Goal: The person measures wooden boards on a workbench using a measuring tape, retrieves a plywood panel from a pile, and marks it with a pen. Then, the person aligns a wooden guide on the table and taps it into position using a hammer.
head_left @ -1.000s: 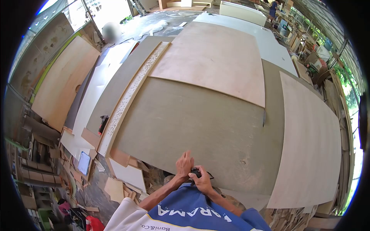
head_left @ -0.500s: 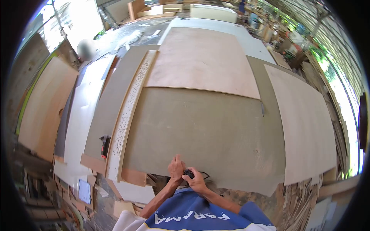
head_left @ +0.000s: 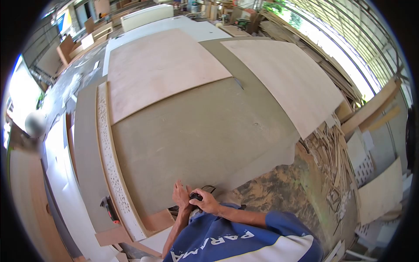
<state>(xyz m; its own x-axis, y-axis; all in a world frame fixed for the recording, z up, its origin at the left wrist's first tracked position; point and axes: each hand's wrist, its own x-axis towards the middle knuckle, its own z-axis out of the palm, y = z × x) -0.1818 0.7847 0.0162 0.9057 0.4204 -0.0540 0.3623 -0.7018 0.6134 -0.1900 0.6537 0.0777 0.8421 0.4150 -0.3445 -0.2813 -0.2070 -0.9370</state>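
Near the front edge of a large grey-brown board [head_left: 192, 135], my right hand [head_left: 207, 202] has its fingers closed round a small black object [head_left: 196, 197]. My left hand [head_left: 180, 195] is just beside it, at the object's left side, with its fingers pointing up. Whether the left fingers touch or grip anything is too small to tell. A thin dark loop [head_left: 210, 188] shows beyond the right hand. The black object's exact kind is unclear.
A pinkish plywood sheet [head_left: 161, 70] lies on the grey-brown board, with another [head_left: 288, 78] at right. A long speckled strip [head_left: 111, 161] runs along the left, beside a black-and-red tool [head_left: 109, 210]. Wood scraps [head_left: 329, 161] are piled at right.
The view has swung to the right, so the boards appear shifted left and more scraps show at right. My hands stay together around the black object.
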